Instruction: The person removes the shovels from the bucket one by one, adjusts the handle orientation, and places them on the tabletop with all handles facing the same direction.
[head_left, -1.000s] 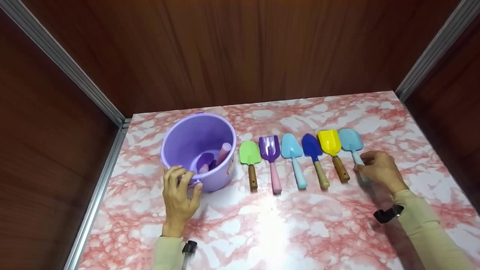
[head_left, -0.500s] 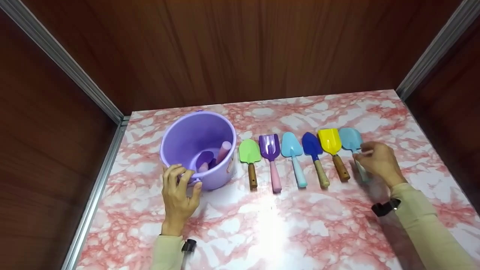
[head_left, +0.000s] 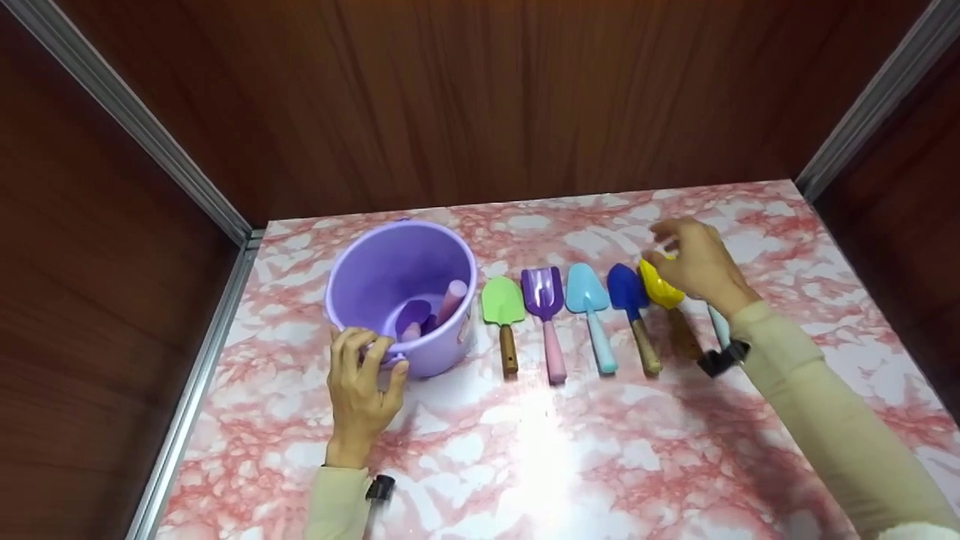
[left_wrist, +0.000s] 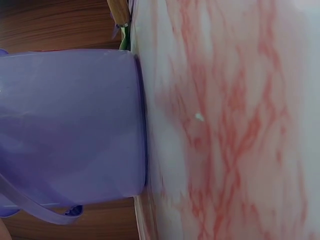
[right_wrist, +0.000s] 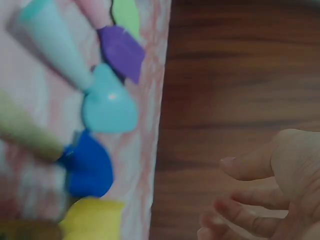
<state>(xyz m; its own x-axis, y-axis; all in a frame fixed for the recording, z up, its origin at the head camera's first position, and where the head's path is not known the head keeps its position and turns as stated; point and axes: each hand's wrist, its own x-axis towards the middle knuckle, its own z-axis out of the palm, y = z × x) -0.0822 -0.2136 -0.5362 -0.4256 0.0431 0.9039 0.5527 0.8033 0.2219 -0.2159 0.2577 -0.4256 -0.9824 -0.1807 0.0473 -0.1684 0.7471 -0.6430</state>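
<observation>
The left hand holds the near rim of a purple bucket, fingers bent over the edge. Inside the bucket, pink handles and a purple blade show. Above the yellow shovel hangs the right hand, partly covering it; in the right wrist view that hand has its fingers apart with nothing between them. The rightmost light blue shovel is mostly hidden behind the right arm. The left wrist view has the bucket's side standing on the table.
A row right of the bucket holds a green shovel, a purple one, a light blue one and a dark blue one. Brown wood panels enclose the marbled table at the back and sides.
The right hand has left the rightmost shovel's handle and moved left and away from the body, over the yellow shovel. The left hand stays at the bucket rim.
</observation>
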